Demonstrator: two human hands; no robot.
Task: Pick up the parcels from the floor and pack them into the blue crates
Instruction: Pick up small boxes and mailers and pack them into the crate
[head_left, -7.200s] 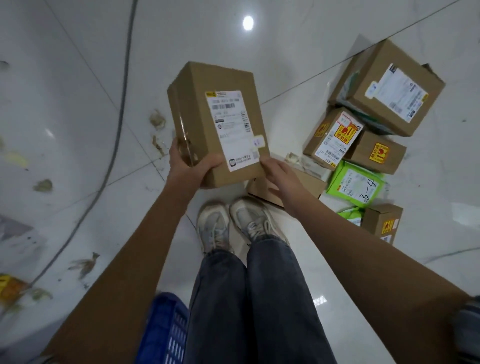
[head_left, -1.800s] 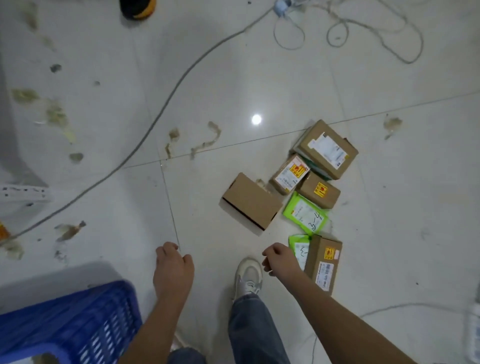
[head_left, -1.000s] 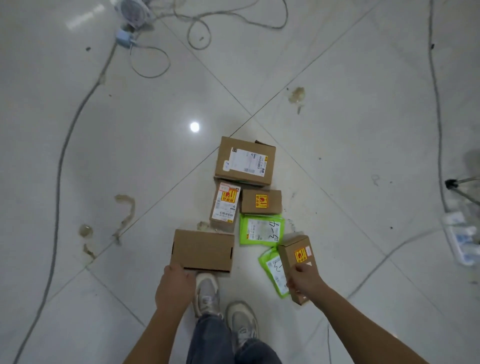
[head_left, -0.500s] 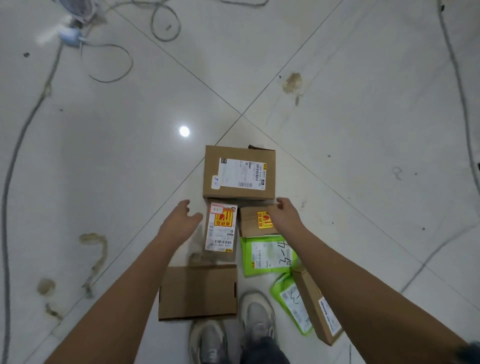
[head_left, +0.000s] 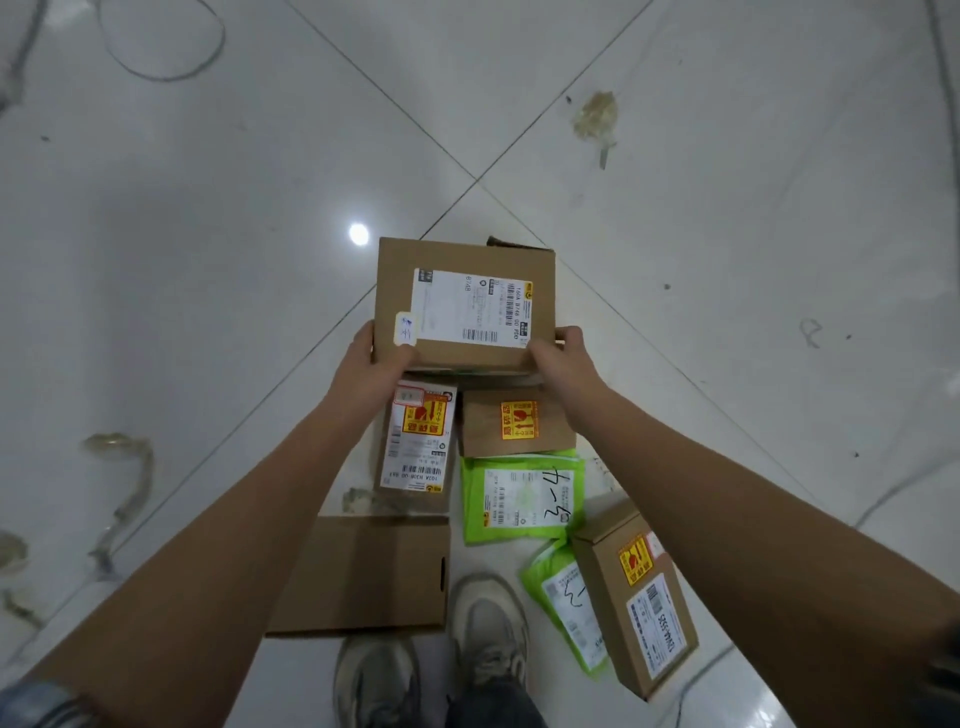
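Down on the glossy white tiled floor (head_left: 208, 260), with its dark grout lines and smeared brownish stains, both hands clamp one matte cardboard box (head_left: 464, 304). Starting at the left, the left hand (head_left: 370, 370) grips the box's near left corner, thumb on top beside a small handwritten sticker, fingers curled round the left wall. Between the two hands runs the box's near edge, and on its flat top lies a large white shipping label. The right hand (head_left: 562, 361) holds the near right corner, fingers wrapped over the side. Whether the box is lifted off the floor cannot be told.

Just under the left hand's wrist lies a narrow labelled box (head_left: 418, 447); nearer the person, a plain brown carton (head_left: 363, 574) with crisp edges. Below the right hand sits a small square box (head_left: 519, 422) with a yellow sticker, then a wrinkled green plastic mailer (head_left: 522, 499), a second green mailer (head_left: 569, 608) and a tilted oblong box (head_left: 636, 597). Bare tile opens wide beyond and to both sides of the fingers. Grey shoes (head_left: 488, 618) stand close below.
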